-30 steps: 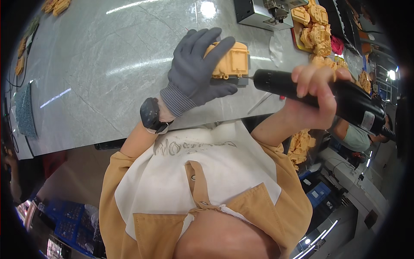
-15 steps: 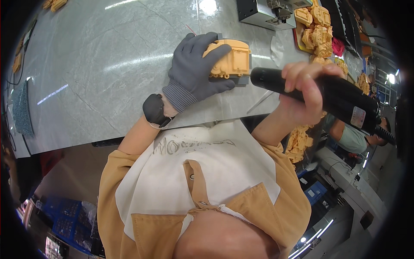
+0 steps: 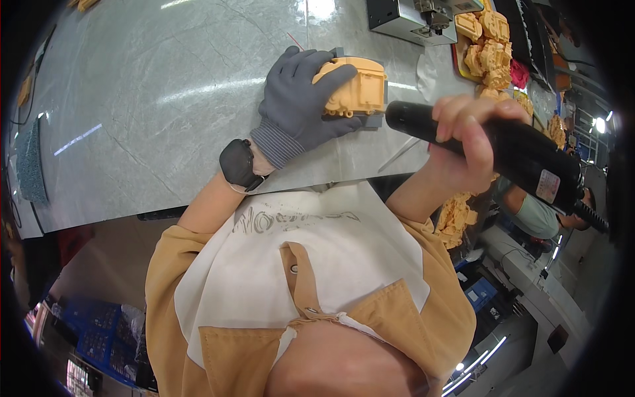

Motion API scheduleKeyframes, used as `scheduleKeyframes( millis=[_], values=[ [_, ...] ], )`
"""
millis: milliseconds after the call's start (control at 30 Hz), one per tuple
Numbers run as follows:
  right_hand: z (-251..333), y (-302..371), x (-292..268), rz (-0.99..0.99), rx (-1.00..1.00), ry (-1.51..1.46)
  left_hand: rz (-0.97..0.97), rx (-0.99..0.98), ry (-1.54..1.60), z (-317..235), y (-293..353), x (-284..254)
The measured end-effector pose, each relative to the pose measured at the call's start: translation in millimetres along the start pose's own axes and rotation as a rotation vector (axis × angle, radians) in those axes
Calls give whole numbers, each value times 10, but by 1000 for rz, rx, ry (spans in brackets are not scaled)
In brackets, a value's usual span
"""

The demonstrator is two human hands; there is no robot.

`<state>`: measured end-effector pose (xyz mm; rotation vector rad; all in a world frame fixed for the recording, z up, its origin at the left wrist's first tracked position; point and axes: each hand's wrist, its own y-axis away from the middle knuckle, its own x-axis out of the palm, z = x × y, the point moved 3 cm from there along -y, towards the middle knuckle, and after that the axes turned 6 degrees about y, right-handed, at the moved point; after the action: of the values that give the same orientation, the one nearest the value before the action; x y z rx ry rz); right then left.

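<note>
My left hand [image 3: 297,99], in a dark grey knit glove, is closed round the left side of an orange moulded plastic housing [image 3: 364,89]. The thumb lies across the top of the housing, and a dark grey block [image 3: 374,121] shows beneath it. My bare right hand [image 3: 471,132] grips a black electric screwdriver [image 3: 522,149], a thick cylinder with a ribbed cable end at the right. Its nose points left at the lower right edge of the housing. Whether the tip touches a screw is too small to tell.
Orange moulded parts [image 3: 489,53] are heaped at the far right, with more parts [image 3: 456,221] beside my right forearm. A metal-cased device [image 3: 403,23] stands at the back. A slim metal rod [image 3: 400,154] lies near the table edge. Another person [image 3: 532,212] is at the right.
Both hands keep their grip, the screwdriver still at the housing's right edge. The view has shifted very slightly; nothing has been let go.
</note>
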<state>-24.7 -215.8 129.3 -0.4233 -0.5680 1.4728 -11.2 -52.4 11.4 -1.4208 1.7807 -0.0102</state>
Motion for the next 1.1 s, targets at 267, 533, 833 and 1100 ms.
scheduleKeyframes(
  millis=[267, 533, 833, 1100],
  values=[
    [-42, -10, 15, 1, 55, -51, 41, -11, -6, 18, -1, -18],
    [-99, -43, 88, 61, 144, 71, 23, -9, 5, 68, 0, -9],
    [-96, 21, 36, 55, 130, 13, 18, 3, 107, 79, -26, -63],
    [-355, -1161, -687, -395, -146, 273, 176, -105, 264, 113, 22, -142]
  ],
)
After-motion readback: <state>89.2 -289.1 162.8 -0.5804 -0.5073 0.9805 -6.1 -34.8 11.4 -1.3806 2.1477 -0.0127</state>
